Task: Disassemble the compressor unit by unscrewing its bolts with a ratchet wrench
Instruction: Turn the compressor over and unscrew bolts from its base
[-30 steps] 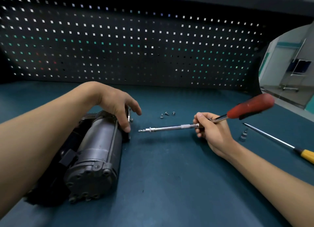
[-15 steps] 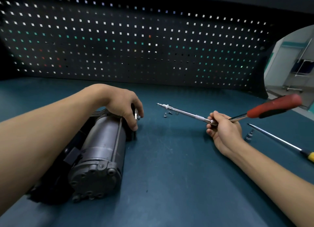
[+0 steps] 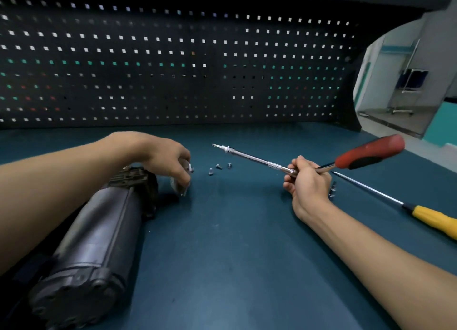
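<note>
Judging from its thick cast end cap and long metal barrel, the dark grey cylindrical compressor unit [image 3: 99, 235] should be heavy and rigid. Its smooth round side may roll or slip, so I would press it down at the ribbed black head, not at the barrel. It lies on its side on the teal tabletop [image 3: 235, 255], just below and behind the fingers [image 3: 181, 171] of the left hand [image 3: 165, 156]; its far end is close to them but, as far as I can see, not touched. These fingers are curled around a small silvery metal piece [image 3: 179, 186], which is blurred, so I cannot say what part it is. Three small loose silver bolts [image 3: 218, 167] lie just to the right of these fingers; they are light and will roll easily. The right hand [image 3: 308, 181] grips the ratchet wrench with the red and black handle [image 3: 368, 154] at its chrome head, with the fingers closed tightly around it. The long chrome extension bar [image 3: 254, 156] points up and left from them, in the air. Chrome is slick, so the rubber handle is the better place for force. A yellow-handled screwdriver [image 3: 430, 217] lies further right of these fingers. Compared with one second ago, the left fingers have left the end of the compressor unit and moved right toward the bolts with the piece. The tip of the bar, which then pointed at the unit, has swung up toward the black pegboard [image 3: 173, 70].
</note>
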The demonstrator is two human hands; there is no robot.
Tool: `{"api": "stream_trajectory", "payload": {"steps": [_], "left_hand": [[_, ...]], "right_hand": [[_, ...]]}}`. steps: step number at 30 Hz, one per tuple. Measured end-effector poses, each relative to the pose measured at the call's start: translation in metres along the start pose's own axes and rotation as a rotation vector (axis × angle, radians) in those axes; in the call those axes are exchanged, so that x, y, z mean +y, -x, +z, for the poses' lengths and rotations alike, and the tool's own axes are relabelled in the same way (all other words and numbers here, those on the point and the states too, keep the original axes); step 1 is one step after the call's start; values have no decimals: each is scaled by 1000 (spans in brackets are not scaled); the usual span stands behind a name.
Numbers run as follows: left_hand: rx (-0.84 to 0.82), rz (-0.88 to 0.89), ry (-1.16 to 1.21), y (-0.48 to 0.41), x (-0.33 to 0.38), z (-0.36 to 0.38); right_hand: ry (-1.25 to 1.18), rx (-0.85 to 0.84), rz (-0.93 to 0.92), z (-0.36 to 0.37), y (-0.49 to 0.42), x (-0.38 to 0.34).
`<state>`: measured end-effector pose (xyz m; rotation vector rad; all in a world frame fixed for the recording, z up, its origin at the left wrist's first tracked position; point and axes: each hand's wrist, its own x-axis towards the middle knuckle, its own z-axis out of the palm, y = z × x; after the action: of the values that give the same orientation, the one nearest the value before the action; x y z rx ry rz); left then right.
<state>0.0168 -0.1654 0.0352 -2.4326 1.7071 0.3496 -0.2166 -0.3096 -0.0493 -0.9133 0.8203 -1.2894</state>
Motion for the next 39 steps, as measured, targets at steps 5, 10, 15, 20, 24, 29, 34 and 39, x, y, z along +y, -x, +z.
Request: {"api": "stream_trajectory", "payload": {"steps": [5,10,15,20,24,29,34,39], "left_hand": [[-19,-97,-161,-36,30,-6],[-72,-117,-178,-55,41,1],[-35,-114,-140,-57,30,6],[-8,-108,-137,-54,16,2],[-7,-120,-55,-47,6,-3],[124,-50,236,-44,-9,1],[141,-57,572,-46,-24,9],[53,-63,641,-44,-33,8]], "right_hand": [[9,11,-11,-2,-7,2],[36,-3,-16,0,-9,5],[42,4,-25,1,-9,6],[23,-5,-21,0,-9,5],[35,-7,-26,1,-8,5],[31,-8,-24,1,-7,4],[19,-10,-17,0,-7,4],[39,-21,-17,-1,-9,5]]}}
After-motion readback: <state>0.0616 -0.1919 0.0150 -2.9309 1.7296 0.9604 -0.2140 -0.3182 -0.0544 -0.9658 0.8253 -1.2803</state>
